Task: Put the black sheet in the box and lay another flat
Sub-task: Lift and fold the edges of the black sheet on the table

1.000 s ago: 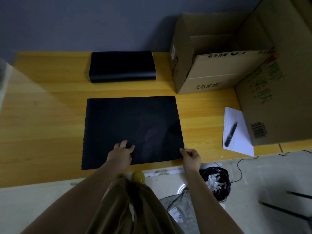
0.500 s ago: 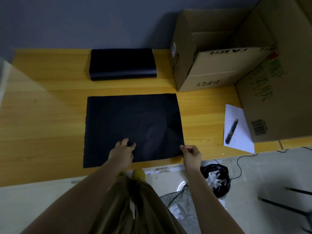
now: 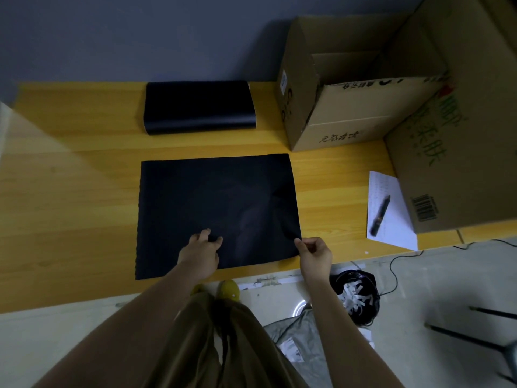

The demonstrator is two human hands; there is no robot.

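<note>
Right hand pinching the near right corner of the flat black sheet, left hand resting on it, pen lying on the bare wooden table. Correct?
Not quite: in the head view the dark pen lies on a white sheet of paper, not bare wood. The right hand and left hand on the flat black sheet are as stated.

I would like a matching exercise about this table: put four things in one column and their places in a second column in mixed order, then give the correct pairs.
Things:
1. black sheet
2. black stack
3. pen
4. open box

Places:
A. on the white paper, beside the big carton
B. at the table's far right, against the wall
C. flat in the middle of the table, its near right corner pinched by the right hand
D. at the far edge of the table, left of the open box

Pairs: 1-C, 2-D, 3-A, 4-B
</note>
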